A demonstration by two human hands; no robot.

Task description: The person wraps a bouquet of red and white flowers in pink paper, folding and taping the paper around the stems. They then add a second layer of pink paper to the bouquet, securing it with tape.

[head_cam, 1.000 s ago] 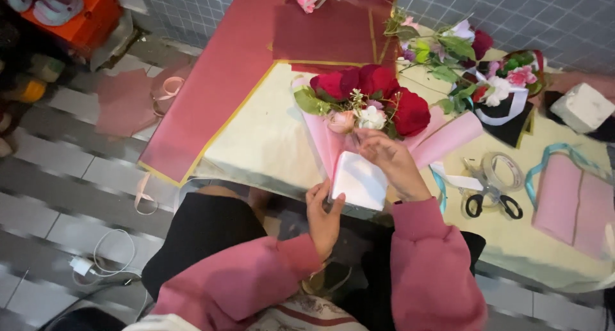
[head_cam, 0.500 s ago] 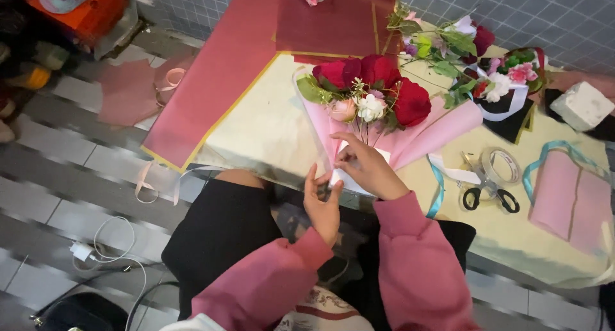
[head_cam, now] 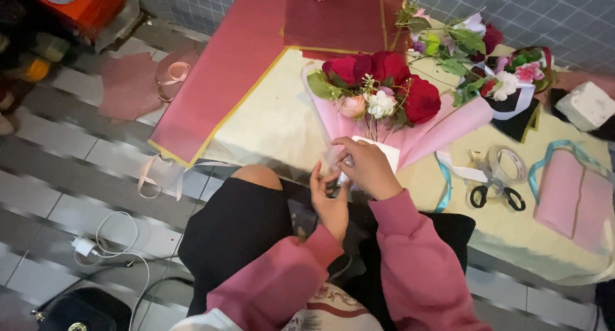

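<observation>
Pink-wrapped bouquet (head_cam: 384,107) base at table edge (head_cam: 256,161), both hands gripping.

Your right hand (head_cam: 368,171) sits knuckles-up with fingers curled in a closed grip, wrist bent, your left hand (head_cam: 330,203) is raised just below it, palm turned inward, fingers upright and touching the right's fingertips, both pink-sleeved forearms angling in from your lap.

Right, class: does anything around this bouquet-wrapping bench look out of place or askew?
Yes. A pink wrapping sheet and a ribbon loop lie on the tiled floor, off the table. A large dark pink sheet overhangs the table's edge, and a second ribbon dangles there.
</observation>
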